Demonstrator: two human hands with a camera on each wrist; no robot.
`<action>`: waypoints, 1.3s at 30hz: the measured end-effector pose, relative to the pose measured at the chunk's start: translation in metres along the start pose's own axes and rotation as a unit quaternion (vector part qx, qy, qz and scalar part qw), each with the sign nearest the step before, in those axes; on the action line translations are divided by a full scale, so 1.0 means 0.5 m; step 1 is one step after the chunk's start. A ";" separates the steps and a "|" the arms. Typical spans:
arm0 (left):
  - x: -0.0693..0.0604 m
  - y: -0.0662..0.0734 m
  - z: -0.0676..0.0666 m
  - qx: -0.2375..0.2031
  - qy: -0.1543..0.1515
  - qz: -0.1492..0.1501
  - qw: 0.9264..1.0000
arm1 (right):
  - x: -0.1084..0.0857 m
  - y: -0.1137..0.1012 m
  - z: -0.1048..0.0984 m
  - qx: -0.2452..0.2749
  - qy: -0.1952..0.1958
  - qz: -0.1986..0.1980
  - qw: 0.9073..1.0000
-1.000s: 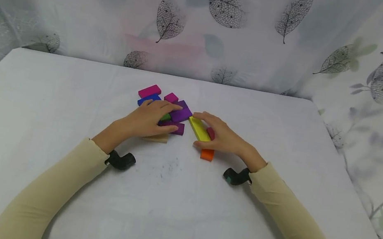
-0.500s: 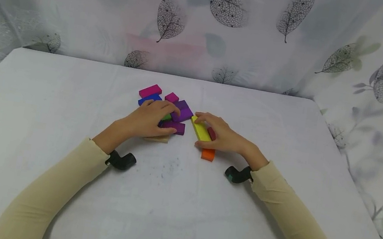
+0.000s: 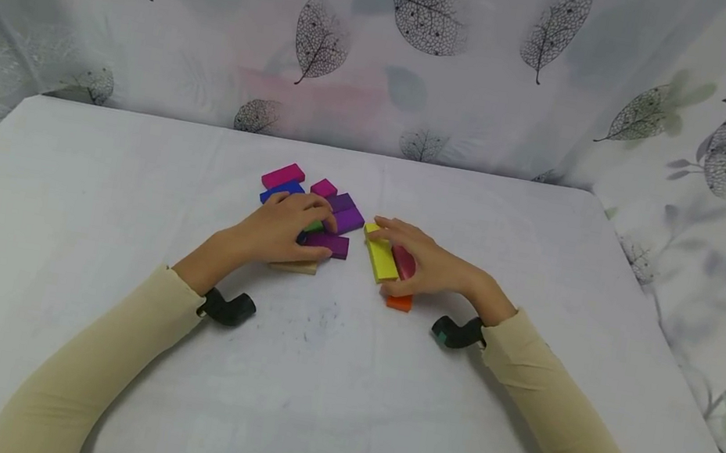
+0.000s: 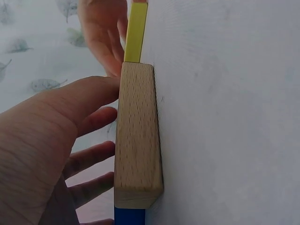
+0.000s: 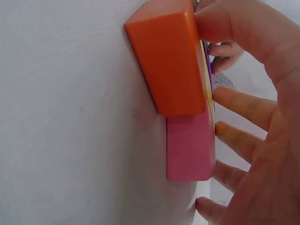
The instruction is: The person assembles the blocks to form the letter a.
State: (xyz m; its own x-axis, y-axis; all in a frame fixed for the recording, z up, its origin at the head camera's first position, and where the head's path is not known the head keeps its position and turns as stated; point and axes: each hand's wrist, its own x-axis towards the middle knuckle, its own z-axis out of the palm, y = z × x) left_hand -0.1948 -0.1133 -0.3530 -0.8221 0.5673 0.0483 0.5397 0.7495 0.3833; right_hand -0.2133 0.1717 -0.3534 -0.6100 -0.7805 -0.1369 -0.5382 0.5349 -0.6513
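My left hand (image 3: 280, 229) rests over a cluster of coloured wooden blocks, fingers spread and lightly bent. Around it show a purple block (image 3: 329, 245), a partly covered green block (image 3: 314, 227) and a plain wooden block (image 3: 294, 267). In the left wrist view, the thumb touches the top edge of that plain block. On the right, my right hand (image 3: 431, 265) spreads over a yellow block (image 3: 380, 261), a red block (image 3: 403, 262) and an orange block (image 3: 399, 303). Its thumb touches the orange block in the right wrist view, while the fingers extend beside the red one.
Behind the left hand lie a blue block (image 3: 282, 190), a magenta block (image 3: 283, 175), a smaller magenta block (image 3: 324, 188) and another purple block (image 3: 346, 217). A white cloth covers the table (image 3: 308, 392). Leaf-patterned fabric (image 3: 224, 22) hangs behind it.
My right hand has shifted slightly right. The yellow block has turned and moved off the purple one, more of the red block shows, and the orange block sits slightly further right. The left hand barely moves.
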 end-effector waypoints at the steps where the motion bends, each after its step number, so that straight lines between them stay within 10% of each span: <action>1: -0.001 0.000 0.000 -0.002 0.001 0.002 1.000 | -0.001 0.000 0.000 0.000 0.000 0.004 1.000; 39: 0.006 0.015 -0.004 0.017 0.019 0.004 1.000 | -0.023 -0.010 0.003 -0.028 0.033 0.039 0.998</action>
State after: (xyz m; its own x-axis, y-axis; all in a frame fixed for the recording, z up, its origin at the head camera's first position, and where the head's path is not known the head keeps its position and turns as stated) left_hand -0.1936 -0.1066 -0.3479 -0.8237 0.5605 0.0860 0.5515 0.7564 0.3519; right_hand -0.2028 0.1776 -0.3497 -0.6866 -0.7145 -0.1347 -0.5185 0.6111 -0.5981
